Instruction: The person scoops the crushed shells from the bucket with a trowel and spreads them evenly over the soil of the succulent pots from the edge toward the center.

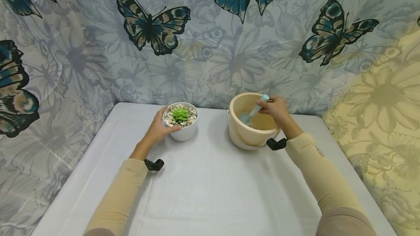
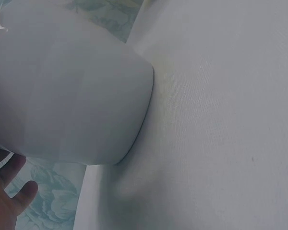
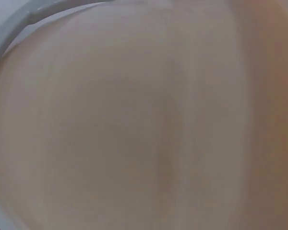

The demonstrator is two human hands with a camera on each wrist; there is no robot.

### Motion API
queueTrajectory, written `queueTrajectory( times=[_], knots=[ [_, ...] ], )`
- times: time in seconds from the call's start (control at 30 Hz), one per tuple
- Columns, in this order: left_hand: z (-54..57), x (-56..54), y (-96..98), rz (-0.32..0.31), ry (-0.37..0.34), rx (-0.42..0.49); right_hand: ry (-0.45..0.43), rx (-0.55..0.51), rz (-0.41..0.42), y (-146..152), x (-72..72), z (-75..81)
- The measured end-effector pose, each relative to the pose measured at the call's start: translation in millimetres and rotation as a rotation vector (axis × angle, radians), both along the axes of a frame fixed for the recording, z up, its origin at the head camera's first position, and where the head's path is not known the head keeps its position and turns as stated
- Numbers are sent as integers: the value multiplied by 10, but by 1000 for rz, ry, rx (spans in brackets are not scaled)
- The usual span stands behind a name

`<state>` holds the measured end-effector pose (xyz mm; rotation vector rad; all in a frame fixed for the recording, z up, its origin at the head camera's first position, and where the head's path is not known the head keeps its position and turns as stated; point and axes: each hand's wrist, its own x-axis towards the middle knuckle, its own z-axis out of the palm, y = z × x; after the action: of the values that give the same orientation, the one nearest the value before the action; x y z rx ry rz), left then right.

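A white flowerpot with a green succulent set among pale pebbles stands at the table's back left. My left hand grips it from the left, with the thumb along the near side and the fingers behind the rim. In the left wrist view the pot looms large beside the fingertips. A light-blue toy shovel is pinched by its handle in my right hand. Its blade dips inside a cream bucket; the bottom contents are mostly hidden. The bucket's wall fills the right wrist view.
A white cloth covers the table. Behind it hangs a butterfly-patterned curtain. The bucket's bail handle hangs down outside its wall. Each wrist wears a black camera mount, the right one close to the bucket.
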<state>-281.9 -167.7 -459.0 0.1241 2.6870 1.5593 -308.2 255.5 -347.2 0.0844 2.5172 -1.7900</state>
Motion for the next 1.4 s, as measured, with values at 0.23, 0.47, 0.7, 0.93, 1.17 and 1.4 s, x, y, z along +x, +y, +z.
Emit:
queueTrajectory(
  times=[0.23, 0.47, 0.7, 0.93, 1.17, 1.4],
  knots=[
    [16, 11, -3, -1, -2, -4, -12, 93, 12, -57, -18, -53],
    [11, 11, -5, 1, 6, -10, -54, 121, -11, -6, -5, -48],
    [3, 1, 9, -9, 9, -12, -60, 197, -17, 43, 29, -2],
    [-5, -3, -9, -8, 16, -27, -90, 338, -27, 125, 65, 107],
    [25, -15, -27, 3, 33, -66, -58, 491, 0, 170, 176, 207],
    [8, 5, -17, -3, 23, -56, -13, 535, 9, 235, 317, 249]
  ],
)
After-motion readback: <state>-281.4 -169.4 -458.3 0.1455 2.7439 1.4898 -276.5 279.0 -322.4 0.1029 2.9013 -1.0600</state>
